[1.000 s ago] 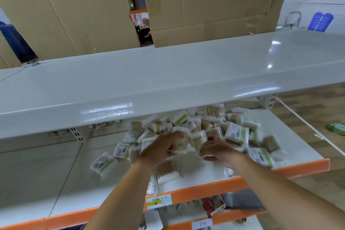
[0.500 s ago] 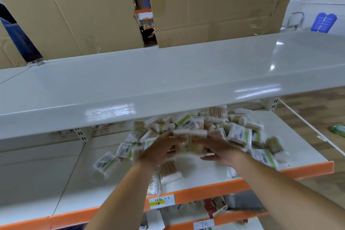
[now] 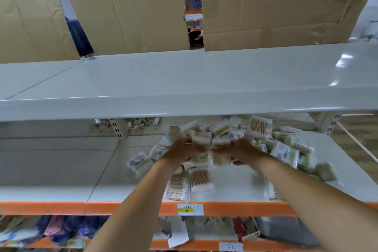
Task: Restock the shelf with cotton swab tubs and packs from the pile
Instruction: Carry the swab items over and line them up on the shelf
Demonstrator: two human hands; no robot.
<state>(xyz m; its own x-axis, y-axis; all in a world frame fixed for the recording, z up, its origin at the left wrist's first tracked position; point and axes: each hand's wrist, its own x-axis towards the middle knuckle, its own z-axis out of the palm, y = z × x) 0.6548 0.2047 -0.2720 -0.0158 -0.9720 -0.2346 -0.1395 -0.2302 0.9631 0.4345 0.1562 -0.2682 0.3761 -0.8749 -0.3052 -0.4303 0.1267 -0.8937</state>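
Centrally, on the middle white metal shelf (image 3: 231, 188), both hands meet over the pile (image 3: 266, 139) of cotton swab packs. Left hand (image 3: 180, 154) and right hand (image 3: 244, 150) each have fingers curled round a cluster of small tubs (image 3: 206, 149) held between them, raised just above the shelf surface; the tubs appear as short, pale, cylindrical containers standing roughly upright, though motion blur prevents counting them. Pile contents are soft, clear plastic packs with white and green labels, lying heaped against the rear of the shelf and spreading to the right. Just below the hands, a loose swab pack (image 3: 199, 179) lies flat, its wooden sticks running front to back, white cotton tips toward the front edge. A second flat pack (image 3: 178, 189) lies touching its left side, sticks aligned likewise. Shelf front carries an orange strip (image 3: 61, 207) bearing a yellow and white price tag (image 3: 190, 209). Overhead, a glossy white upper shelf (image 3: 184, 82) supports upright corrugated cardboard sheets (image 3: 122, 6), creased and taped.
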